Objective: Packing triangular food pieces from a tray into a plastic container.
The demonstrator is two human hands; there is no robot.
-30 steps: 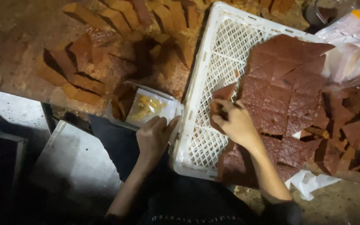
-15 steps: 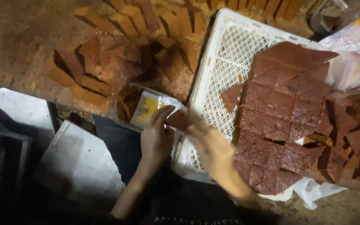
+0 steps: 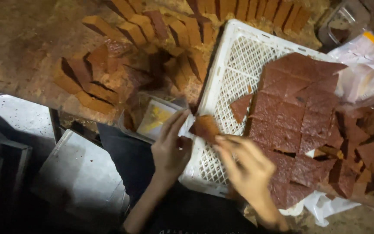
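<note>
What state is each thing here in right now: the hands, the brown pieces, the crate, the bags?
Left hand: fingers spread on a clear packet.
Right hand: pinching a brown piece.
Brown piece: lifted, held at the crate's edge.
Clear packet: flat, under the left fingers.
White crate: flat, partly covered with brown slabs.
Brown slabs: cut, lying overlapped.
Standing blocks: set on edge in rows.
Plastic bag: crumpled, beside the crate.

Right hand pinching brown slab, left hand on packet, white crate
</note>
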